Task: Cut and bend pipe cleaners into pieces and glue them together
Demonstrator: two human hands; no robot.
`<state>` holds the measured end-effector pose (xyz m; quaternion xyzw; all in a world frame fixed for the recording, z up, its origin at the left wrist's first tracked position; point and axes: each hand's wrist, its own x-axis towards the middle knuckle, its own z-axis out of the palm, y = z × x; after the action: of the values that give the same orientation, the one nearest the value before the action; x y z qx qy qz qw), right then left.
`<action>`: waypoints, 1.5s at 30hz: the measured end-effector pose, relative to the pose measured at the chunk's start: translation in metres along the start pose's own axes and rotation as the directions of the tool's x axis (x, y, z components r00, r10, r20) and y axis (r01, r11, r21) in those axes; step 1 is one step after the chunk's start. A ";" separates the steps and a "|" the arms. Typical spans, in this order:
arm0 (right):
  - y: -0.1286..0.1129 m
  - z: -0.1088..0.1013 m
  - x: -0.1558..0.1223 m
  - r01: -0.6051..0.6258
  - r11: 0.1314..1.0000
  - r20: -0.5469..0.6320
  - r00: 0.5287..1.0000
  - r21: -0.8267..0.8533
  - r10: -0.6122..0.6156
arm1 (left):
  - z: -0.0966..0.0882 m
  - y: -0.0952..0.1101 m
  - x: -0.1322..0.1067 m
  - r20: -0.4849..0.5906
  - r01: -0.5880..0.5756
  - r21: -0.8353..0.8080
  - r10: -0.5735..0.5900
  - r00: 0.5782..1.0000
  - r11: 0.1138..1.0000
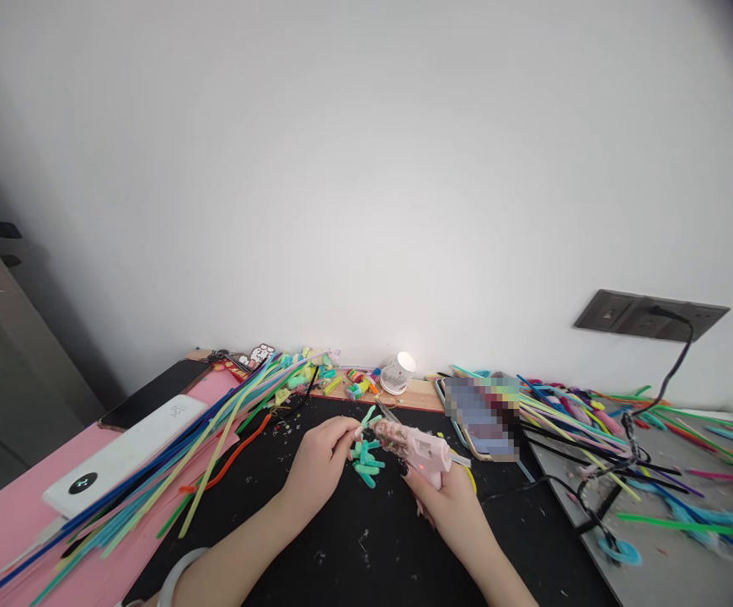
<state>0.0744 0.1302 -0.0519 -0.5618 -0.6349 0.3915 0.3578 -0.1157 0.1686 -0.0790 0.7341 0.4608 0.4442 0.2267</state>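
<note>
Right hand (pixel 447 499) grips one pink glue gun (pixel 426 455) by its handle, fingers wrapped round it, its front end pointing toward the left hand (pixel 322 451). The left hand pinches, between thumb and fingertips, one cluster of green fuzzy pieces (pixel 368 465) (too overlapped to count singly), just beside the gun's front and over the middle of one black mat (pixel 309 552). One pale glue stick (pixel 461 460) juts from the gun's rear. Along the back edge of the counter (pixel 425 394) stands one paper cup (pixel 397 373); left of it spreads a heap of small coloured pieces (pixel 309 371). One phone (pixel 480 421), its screen pixelated, lies right of the cup. Toward the counter's left edge lie one white power bank (pixel 130 451) and, nearer the back left corner, one dark flat device (pixel 157 392). One bundle of pipe cleaners (pixel 215 447) crosses the mat's left edge. One black cord (pixel 676 362) runs up to one wall socket plate (pixel 628 314).
</note>
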 end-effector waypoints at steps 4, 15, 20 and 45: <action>0.003 0.001 0.000 0.012 1.000 -0.012 1.000 0.004 -0.012 | -0.001 0.001 0.000 0.000 -0.002 0.004 0.002 1.000 1.000; 0.018 0.005 0.003 -0.004 0.999 -0.070 0.998 -0.047 0.001 | -0.002 0.003 0.001 -0.003 0.000 0.019 0.000 1.000 1.000; 0.018 0.004 0.004 -0.004 0.997 -0.086 0.996 -0.078 -0.003 | -0.002 0.004 0.001 0.003 0.006 0.020 -0.006 1.000 1.000; 0.008 -0.001 0.003 0.069 0.994 -0.155 0.985 -0.087 -0.082 | -0.002 0.003 0.001 0.005 -0.003 -0.002 0.003 1.000 1.000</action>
<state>0.0788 0.1335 -0.0586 -0.5808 -0.6408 0.3056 0.3983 -0.1157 0.1680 -0.0753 0.7358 0.4588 0.4430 0.2278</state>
